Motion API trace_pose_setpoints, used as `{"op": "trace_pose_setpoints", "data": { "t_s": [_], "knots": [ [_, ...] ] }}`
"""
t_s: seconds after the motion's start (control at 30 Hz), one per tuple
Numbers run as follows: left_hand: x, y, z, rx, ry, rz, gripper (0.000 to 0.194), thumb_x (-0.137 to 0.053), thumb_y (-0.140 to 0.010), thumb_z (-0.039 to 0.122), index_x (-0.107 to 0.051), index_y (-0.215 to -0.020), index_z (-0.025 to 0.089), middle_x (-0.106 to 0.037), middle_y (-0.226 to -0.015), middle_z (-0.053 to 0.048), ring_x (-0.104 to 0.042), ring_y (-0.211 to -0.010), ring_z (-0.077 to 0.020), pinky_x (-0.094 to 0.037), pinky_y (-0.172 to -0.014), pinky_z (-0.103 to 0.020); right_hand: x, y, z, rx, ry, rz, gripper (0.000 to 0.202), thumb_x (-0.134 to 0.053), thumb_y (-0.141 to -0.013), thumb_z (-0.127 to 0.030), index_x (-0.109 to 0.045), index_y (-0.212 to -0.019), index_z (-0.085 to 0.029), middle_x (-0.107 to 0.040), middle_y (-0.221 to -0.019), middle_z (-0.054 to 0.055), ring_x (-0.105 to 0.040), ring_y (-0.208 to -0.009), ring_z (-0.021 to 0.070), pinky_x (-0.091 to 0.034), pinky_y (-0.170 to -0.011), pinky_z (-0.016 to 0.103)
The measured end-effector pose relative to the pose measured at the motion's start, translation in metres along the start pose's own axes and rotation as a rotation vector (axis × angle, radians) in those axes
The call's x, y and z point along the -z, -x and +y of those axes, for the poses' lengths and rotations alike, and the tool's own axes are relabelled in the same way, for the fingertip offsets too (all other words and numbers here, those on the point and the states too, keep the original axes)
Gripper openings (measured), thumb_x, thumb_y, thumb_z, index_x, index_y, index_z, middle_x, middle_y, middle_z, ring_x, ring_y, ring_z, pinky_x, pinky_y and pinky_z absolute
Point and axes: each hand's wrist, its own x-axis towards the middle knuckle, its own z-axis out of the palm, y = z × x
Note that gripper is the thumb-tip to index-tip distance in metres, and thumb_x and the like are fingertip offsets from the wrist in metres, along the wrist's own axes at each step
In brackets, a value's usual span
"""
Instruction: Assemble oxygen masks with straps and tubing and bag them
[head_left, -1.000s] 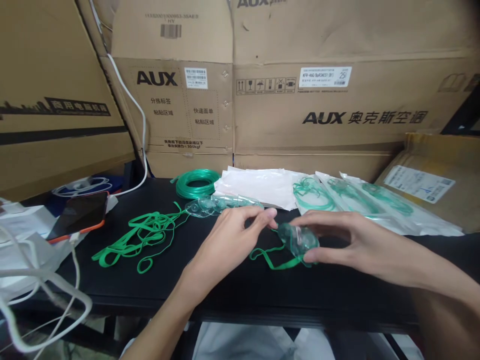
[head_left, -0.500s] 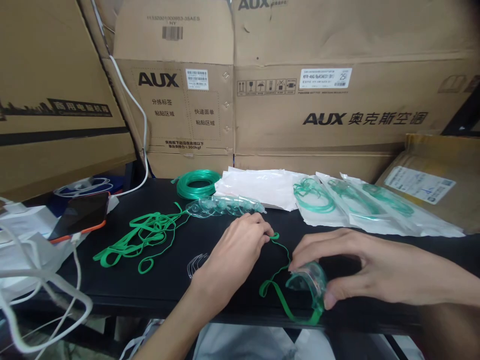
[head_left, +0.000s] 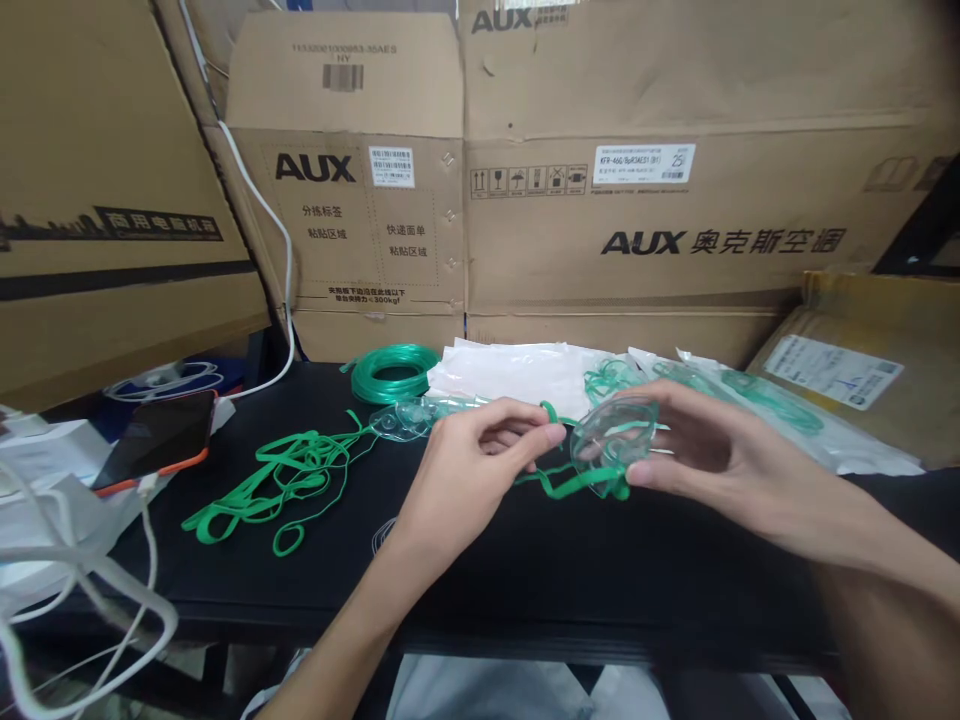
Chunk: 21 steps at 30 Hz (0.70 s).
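Observation:
A clear, greenish oxygen mask (head_left: 611,432) is held above the black table by my right hand (head_left: 712,455), thumb and fingers closed on its right side. From the mask's lower edge runs a green elastic strap (head_left: 570,487). My left hand (head_left: 480,455) pinches the strap's free end between thumb and fingers, with a small loop standing up past the fingertips. Behind my left hand lie several stacked clear masks (head_left: 409,418). To the left is a tangle of green elastic straps (head_left: 292,475). Thin metal strips (head_left: 382,533) lie partly hidden by my left forearm.
A coil of green tubing (head_left: 394,372) sits at the back beside white packets (head_left: 510,372). Packed green tubing in pouches (head_left: 780,400) lies at the back right. A phone (head_left: 161,440) and white cables (head_left: 97,570) crowd the left edge. Cardboard boxes (head_left: 540,230) wall the rear.
My right hand has raised the mask off the front of the table and turned it. My left hand now holds the strap's end up close to the mask.

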Motion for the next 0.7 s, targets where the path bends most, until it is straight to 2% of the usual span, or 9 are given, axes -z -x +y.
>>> {"op": "trace_pose_setpoints", "data": {
  "t_s": [0.1,0.27,0.33,0.43,0.6,0.7],
  "knots": [
    [0.0,0.0,0.005,-0.02,0.175,0.075,0.02,-0.085,-0.085,0.037,-0.078,-0.091,0.02,-0.074,-0.083,0.002,-0.065,-0.069,-0.0115,-0.054,-0.068,-0.022,-0.001,-0.001,0.002,0.049,0.033,0.024,0.045,-0.083,-0.088,-0.037,-0.062,-0.127,-0.033,-0.071,-0.116,0.002,-0.073,-0.101,0.0241,-0.061,-0.087,0.035],
    [-0.003,0.0,0.009,-0.051,0.252,0.117,0.016,-0.088,-0.081,0.029,-0.078,-0.082,0.018,-0.073,-0.078,0.002,-0.067,-0.068,-0.0119,-0.056,-0.065,-0.021,-0.004,-0.002,0.002,0.04,-0.015,0.026,0.045,-0.085,-0.085,-0.038,-0.061,-0.124,-0.034,-0.069,-0.114,0.001,-0.071,-0.094,0.0232,-0.06,-0.076,0.034],
    [-0.004,0.0,0.009,-0.055,0.26,0.125,0.015,-0.088,-0.08,0.028,-0.078,-0.083,0.018,-0.074,-0.078,0.002,-0.067,-0.069,-0.0117,-0.056,-0.064,-0.02,-0.005,-0.002,0.002,0.02,0.002,0.016,0.046,-0.086,-0.084,-0.04,-0.061,-0.121,-0.033,-0.068,-0.097,-0.001,-0.067,-0.078,0.0204,-0.057,-0.065,0.032],
    [-0.006,0.001,0.009,-0.063,0.251,0.142,0.014,-0.088,-0.081,0.028,-0.078,-0.085,0.019,-0.075,-0.08,0.001,-0.069,-0.072,-0.0123,-0.057,-0.066,-0.02,-0.008,0.0,0.0,0.006,0.033,-0.027,0.041,-0.083,-0.087,-0.039,-0.059,-0.12,-0.032,-0.056,-0.079,-0.005,-0.053,-0.061,0.0147,-0.043,-0.05,0.026],
    [-0.006,0.001,0.006,-0.087,0.212,0.15,0.014,-0.087,-0.083,0.029,-0.078,-0.086,0.019,-0.075,-0.081,0.001,-0.07,-0.072,-0.0139,-0.059,-0.067,-0.023,-0.012,0.001,-0.001,0.039,0.054,-0.071,0.035,-0.079,-0.092,-0.033,-0.057,-0.12,-0.034,-0.04,-0.07,-0.009,-0.035,-0.055,0.0099,-0.032,-0.047,0.021],
    [-0.006,0.002,0.003,-0.099,0.18,0.164,0.015,-0.087,-0.083,0.03,-0.077,-0.086,0.019,-0.075,-0.081,0.001,-0.07,-0.073,-0.0143,-0.058,-0.068,-0.023,-0.013,-0.001,-0.002,0.049,0.06,-0.087,0.036,-0.079,-0.093,-0.031,-0.056,-0.121,-0.036,-0.038,-0.068,-0.01,-0.034,-0.055,0.0094,-0.032,-0.047,0.02]
  ]
}}
